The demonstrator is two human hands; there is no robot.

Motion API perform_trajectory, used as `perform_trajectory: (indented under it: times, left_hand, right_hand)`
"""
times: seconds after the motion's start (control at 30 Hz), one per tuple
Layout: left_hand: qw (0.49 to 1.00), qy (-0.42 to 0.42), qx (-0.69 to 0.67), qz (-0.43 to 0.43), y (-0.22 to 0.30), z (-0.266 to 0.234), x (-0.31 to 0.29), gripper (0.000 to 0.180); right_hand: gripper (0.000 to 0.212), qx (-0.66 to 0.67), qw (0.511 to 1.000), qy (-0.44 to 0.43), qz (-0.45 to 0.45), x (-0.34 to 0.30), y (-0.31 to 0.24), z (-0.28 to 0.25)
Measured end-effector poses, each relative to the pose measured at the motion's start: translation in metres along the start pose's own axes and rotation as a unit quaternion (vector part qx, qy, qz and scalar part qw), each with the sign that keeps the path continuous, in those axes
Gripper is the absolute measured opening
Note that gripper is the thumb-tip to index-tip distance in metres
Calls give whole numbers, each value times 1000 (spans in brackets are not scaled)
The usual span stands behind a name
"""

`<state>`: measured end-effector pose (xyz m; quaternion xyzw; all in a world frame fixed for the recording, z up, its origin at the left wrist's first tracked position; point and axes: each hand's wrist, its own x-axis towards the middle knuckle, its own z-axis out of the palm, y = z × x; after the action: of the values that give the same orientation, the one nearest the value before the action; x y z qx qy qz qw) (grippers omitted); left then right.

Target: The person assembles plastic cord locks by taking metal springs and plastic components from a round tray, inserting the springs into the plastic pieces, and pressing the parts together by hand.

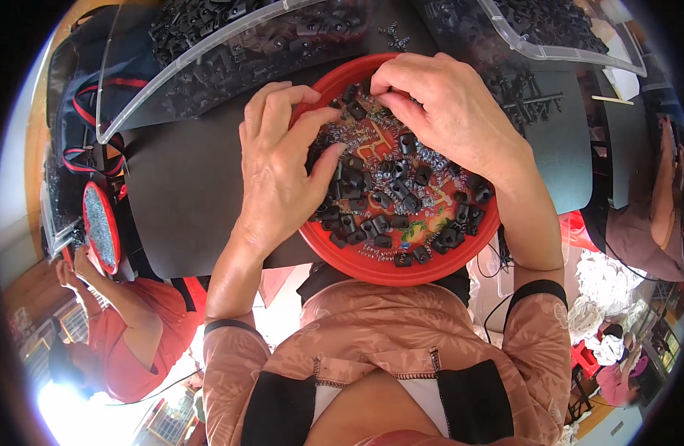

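A round red tray [401, 275] with a printed pattern sits in front of my body, partly over the table's near edge. Small metal springs [435, 157] and short black plastic pieces with holes [379, 225] lie scattered in it. My left hand [275, 175] hovers over the tray's left side, fingers curved, with a gap between thumb and forefinger; nothing shows in it. At the tray's far side my right hand [453, 111] is closed in a pinch, fingertips down among the pieces. Whatever it pinches is hidden by the fingers.
Clear plastic bins [245, 37] of black parts stand beyond the tray on the dark table [186, 193]. Long black pieces [524, 97] lie right of the tray. A person in red [141, 334] works at the left beside another red tray [102, 227]; other people sit at the right.
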<state>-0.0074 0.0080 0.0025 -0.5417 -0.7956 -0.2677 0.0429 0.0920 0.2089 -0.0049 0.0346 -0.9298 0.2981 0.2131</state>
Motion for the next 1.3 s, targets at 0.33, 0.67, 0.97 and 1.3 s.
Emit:
perform_trajectory:
  times: [0.33,0.67,0.97,1.3]
  left_hand:
    - [997,14,75,-11,-9,4,0,23]
    - [994,13,101,-34,-3,4,3,15]
    - [997,14,79,1,-9,9,4,16]
    - [994,85,2,66,2,9,0,26]
  right_hand:
    - [11,-39,999,9,-1,0,-1,1]
    - [12,-37,999,-3,3,-1,-4,4]
    - [13,-33,999,6,-3,-2,-4,7]
    - [21,192,980,-43,13,-1,-8,18]
